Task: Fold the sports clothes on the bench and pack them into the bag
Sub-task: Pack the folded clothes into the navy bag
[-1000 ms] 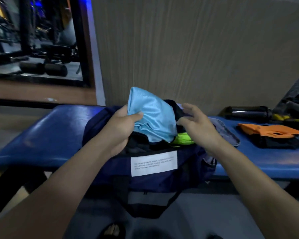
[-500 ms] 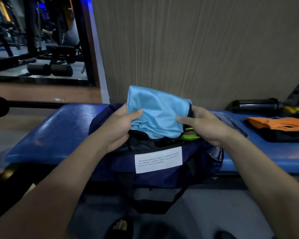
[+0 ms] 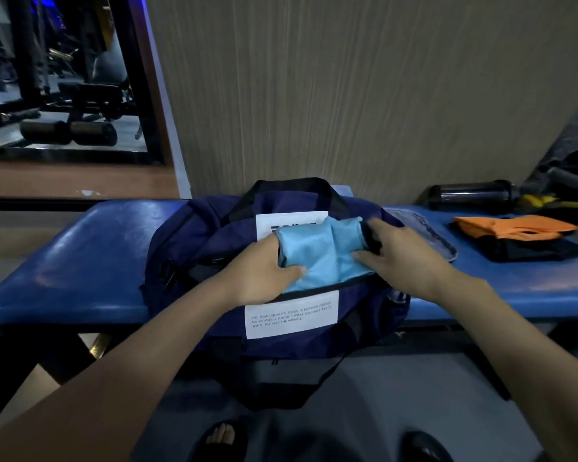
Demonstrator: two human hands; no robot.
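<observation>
Blue garment (image 3: 317,258) between both hands.

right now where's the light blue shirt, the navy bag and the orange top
light blue shirt (image 3: 317,258): head view, middle of the folded cloth between the two hands
navy bag (image 3: 184,258): head view, bare left end of its fabric
orange top (image 3: 511,225): head view, centre of the folded piece on the dark pile

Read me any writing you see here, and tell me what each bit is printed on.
Front white label on the navy duffel bag: roughly "THE HEMU QUALITY CLASS. A FASHION COMFORT / NO LONGER A DOLIOF I WHAT YOU HAVE BAD TO / WHITE THE WAS THE MIRACLE" (small, partly uncertain).
Rear white label: dark print, blurred and half hidden, unreadable.
</observation>
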